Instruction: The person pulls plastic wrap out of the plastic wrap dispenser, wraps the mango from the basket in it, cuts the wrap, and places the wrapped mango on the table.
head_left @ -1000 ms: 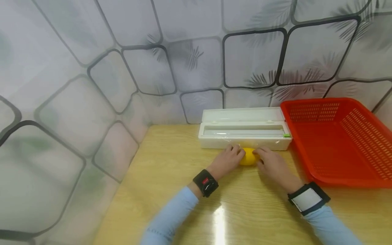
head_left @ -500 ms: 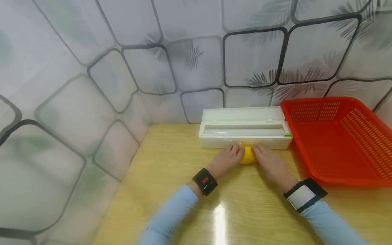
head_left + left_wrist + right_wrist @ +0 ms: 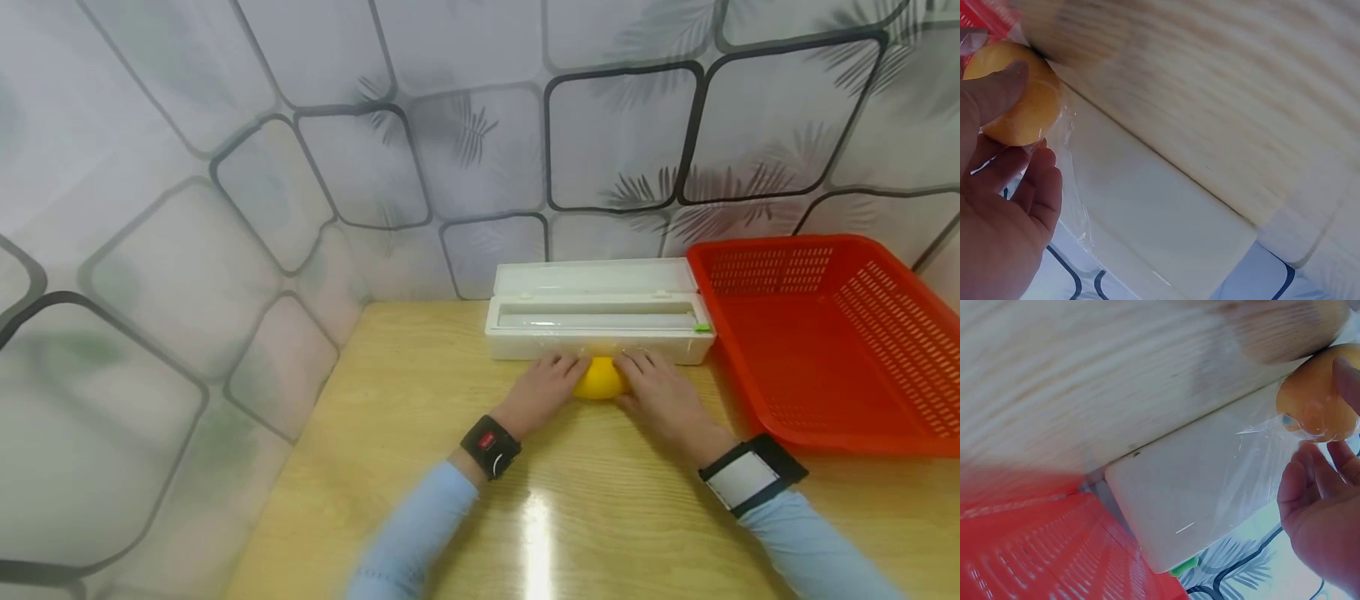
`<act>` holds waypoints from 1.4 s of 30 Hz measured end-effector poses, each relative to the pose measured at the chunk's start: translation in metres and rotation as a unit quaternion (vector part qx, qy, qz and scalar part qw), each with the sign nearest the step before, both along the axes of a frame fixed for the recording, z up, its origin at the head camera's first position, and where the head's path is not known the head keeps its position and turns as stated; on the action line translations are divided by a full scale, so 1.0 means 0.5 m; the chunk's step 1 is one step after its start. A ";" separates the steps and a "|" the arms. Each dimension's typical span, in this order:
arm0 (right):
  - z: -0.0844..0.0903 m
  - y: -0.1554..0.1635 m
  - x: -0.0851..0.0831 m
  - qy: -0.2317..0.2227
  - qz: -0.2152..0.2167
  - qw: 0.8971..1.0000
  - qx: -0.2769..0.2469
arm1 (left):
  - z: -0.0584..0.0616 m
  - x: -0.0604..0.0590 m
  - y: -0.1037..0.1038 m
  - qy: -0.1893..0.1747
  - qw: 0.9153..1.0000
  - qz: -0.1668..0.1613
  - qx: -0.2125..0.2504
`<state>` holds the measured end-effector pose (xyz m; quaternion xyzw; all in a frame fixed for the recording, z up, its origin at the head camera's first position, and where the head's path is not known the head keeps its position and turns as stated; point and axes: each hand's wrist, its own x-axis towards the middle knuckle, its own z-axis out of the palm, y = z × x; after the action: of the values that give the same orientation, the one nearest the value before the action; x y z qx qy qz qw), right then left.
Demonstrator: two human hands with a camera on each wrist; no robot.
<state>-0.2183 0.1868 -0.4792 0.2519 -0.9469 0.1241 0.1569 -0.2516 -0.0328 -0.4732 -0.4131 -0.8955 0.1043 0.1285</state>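
A smooth, rounded yellow fruit (image 3: 600, 379) is on the wooden table, against the front of a white cling film dispenser (image 3: 592, 344). Clear cling film (image 3: 1260, 450) stretches from the dispenser to the fruit and lies over part of its skin. My left hand (image 3: 542, 392) holds the fruit's left side, thumb (image 3: 1007, 87) on the skin and fingers curled at the film. From the right, my right hand (image 3: 667, 404) grips the other side, its thumb (image 3: 1347, 381) pressed to the fruit and its fingers bent beneath it in the wrist view.
The dispenser's lid (image 3: 592, 277) stands raised against the patterned wall, with a film roll (image 3: 600, 321) inside and a green slider (image 3: 702, 328) at its right end. A red plastic basket (image 3: 750, 400) sits close on the right.
The fruit has shifted slightly left, and my left hand has moved left with it. My right fingers, bunched at the film earlier, now lie over the fruit's right side.
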 end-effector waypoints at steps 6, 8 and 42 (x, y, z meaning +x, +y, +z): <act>0.012 -0.001 0.002 -0.043 0.004 0.999 -0.022 | 0.008 0.002 -0.001 -0.043 0.999 0.019 0.007; 0.015 0.000 -0.001 -0.067 0.004 0.997 -0.041 | 0.014 0.001 -0.001 -0.062 0.998 0.022 0.008; 0.023 0.024 -0.013 -0.194 -0.046 0.970 -0.137 | 0.026 -0.033 0.002 -0.146 0.986 0.004 0.080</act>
<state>-0.2246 0.1990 -0.4676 0.1554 -0.9436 0.2923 0.0088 -0.2681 -0.0320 -0.4602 -0.4090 -0.9117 -0.0280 0.0287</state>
